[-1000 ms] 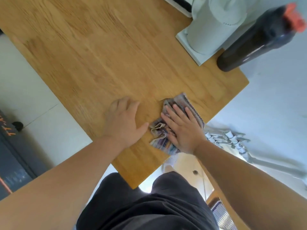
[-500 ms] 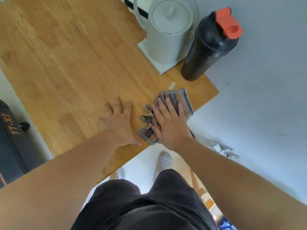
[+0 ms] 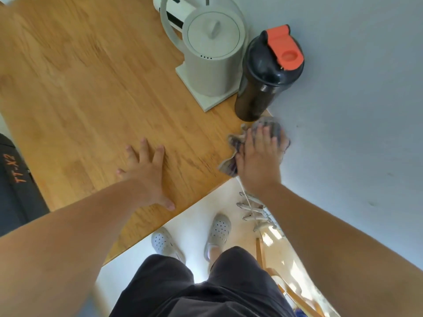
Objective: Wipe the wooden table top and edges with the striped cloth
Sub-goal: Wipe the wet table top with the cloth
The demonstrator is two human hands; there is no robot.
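Observation:
The wooden table (image 3: 96, 92) fills the upper left of the head view. My right hand (image 3: 259, 156) presses the bunched striped cloth (image 3: 231, 163) flat at the table's right corner, next to the wall; part of the cloth sticks out above my fingers and to the left of my palm. My left hand (image 3: 146, 172) lies flat on the table top with fingers spread, near the front edge and left of the cloth, holding nothing.
A white kettle (image 3: 212, 56) on its base and a black bottle (image 3: 265, 76) with an orange lid stand just behind the cloth by the wall. A dark case (image 3: 13, 188) lies left of the table. My feet in grey shoes (image 3: 217, 232) are below the front edge.
My right hand has slid the cloth rightward and toward the wall, up to the table's corner by the black bottle. My left hand stays flat on the top, fingers more spread.

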